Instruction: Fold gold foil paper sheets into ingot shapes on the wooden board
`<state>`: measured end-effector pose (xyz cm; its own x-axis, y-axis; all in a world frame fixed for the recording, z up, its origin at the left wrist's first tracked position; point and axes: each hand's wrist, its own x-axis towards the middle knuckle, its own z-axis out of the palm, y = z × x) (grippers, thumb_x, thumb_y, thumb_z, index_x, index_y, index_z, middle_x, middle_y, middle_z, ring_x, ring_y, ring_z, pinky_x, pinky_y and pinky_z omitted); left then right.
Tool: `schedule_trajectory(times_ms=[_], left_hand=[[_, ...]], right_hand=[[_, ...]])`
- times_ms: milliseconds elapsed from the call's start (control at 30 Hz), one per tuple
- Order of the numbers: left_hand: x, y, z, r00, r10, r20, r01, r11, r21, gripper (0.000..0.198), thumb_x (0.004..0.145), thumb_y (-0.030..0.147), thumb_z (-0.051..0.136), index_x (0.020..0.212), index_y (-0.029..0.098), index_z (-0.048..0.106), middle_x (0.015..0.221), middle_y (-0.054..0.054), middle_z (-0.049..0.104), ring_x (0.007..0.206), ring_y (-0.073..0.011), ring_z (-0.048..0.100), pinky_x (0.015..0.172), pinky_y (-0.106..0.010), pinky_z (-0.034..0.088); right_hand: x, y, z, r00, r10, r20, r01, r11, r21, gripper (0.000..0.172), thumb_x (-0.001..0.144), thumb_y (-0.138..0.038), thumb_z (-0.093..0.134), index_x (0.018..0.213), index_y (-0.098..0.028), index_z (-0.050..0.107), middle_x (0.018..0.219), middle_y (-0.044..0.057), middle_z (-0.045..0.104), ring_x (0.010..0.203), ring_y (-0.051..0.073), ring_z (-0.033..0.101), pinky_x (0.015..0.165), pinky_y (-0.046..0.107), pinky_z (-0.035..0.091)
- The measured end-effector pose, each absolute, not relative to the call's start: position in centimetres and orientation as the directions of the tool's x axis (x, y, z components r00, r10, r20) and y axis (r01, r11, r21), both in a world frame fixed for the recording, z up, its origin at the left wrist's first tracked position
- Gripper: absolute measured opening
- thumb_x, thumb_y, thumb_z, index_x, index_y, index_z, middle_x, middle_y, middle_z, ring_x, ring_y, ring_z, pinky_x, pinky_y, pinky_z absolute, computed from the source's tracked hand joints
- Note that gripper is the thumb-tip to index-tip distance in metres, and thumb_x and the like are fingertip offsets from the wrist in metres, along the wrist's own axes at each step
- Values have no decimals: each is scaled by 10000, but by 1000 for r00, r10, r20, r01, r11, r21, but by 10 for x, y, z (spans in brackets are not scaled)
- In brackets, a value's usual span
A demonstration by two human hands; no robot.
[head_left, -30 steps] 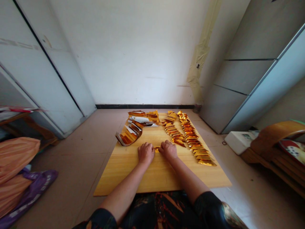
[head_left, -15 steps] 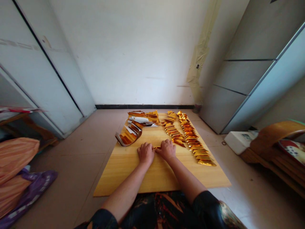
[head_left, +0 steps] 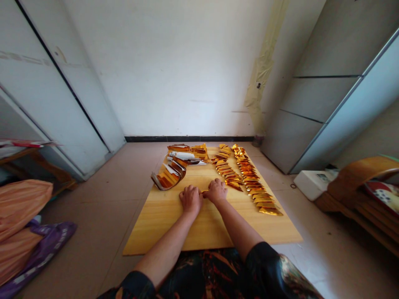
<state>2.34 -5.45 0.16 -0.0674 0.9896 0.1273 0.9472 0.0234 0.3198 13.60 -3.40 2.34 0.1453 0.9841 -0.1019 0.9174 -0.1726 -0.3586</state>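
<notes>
the left hand and right hand sit close together, fingers curled narrowly on a small gold foil piece between them, against the wooden board; even pressure from both sides keeps it straight. a row of folded gold foil pieces lies just beyond the right fingers.

Head-worn view over the wooden board, facing forward and down
</notes>
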Motion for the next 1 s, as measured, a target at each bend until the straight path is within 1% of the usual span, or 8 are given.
schedule_trajectory(times_ms=[167, 333, 533, 733, 867, 1000], left_hand=[[24, -57, 3, -85, 987, 134, 945, 37, 325, 164, 849, 271, 491, 802, 225, 641, 1002, -60, 606, 1017, -230, 488, 867, -387, 312], [25, -57, 2, -95, 985, 146, 950, 46, 309, 147, 850, 260, 484, 830, 229, 626, 998, -52, 604, 1017, -223, 481, 868, -382, 313], [25, -57, 0, -90, 984, 157, 947, 36, 318, 132, 842, 252, 491, 825, 229, 620, 992, -46, 598, 1017, -221, 478, 876, -382, 309], [25, -58, 2, -91, 984, 155, 946, 37, 322, 122, 848, 244, 489, 824, 230, 608, 998, -40, 601, 1013, -216, 482, 878, -376, 306], [25, -59, 1, -93, 982, 165, 943, 34, 332, 110, 848, 242, 493, 876, 240, 600, 1008, -39, 598, 1020, -216, 479, 885, -373, 302], [26, -59, 1, -94, 986, 141, 942, 42, 333, 109, 842, 247, 511, 907, 250, 599, 1033, -37, 596, 1034, -216, 473, 906, -373, 294]], right_hand=[[137, -31, 27, 137, 982, -132, 917, -176, -357, 374, 653, -397, 727, 960, -210, 622, 1229, 89, 471, 1143, 270, 416, 837, 386, 401], [145, -30, 25, 141, 983, -120, 912, -176, -371, 327, 664, -330, 726, 949, -205, 626, 1205, 81, 480, 1125, 248, 434, 816, 340, 418], [150, -29, 22, 134, 985, -107, 909, -165, -383, 294, 652, -259, 720, 929, -205, 635, 1176, 68, 512, 1085, 232, 463, 775, 297, 426], [156, -26, 16, 121, 992, -41, 917, -127, -378, 194, 703, -212, 649, 895, -186, 658, 1110, 85, 565, 1037, 220, 497, 775, 267, 411], [157, -26, 13, 114, 993, -25, 928, -116, -353, 204, 722, -172, 599, 916, -176, 664, 1101, 87, 574, 1027, 218, 506, 788, 270, 407], [155, -28, 12, 117, 993, -20, 934, -117, -337, 225, 762, -151, 536, 951, -171, 656, 1119, 99, 566, 1048, 225, 497, 803, 285, 408]])
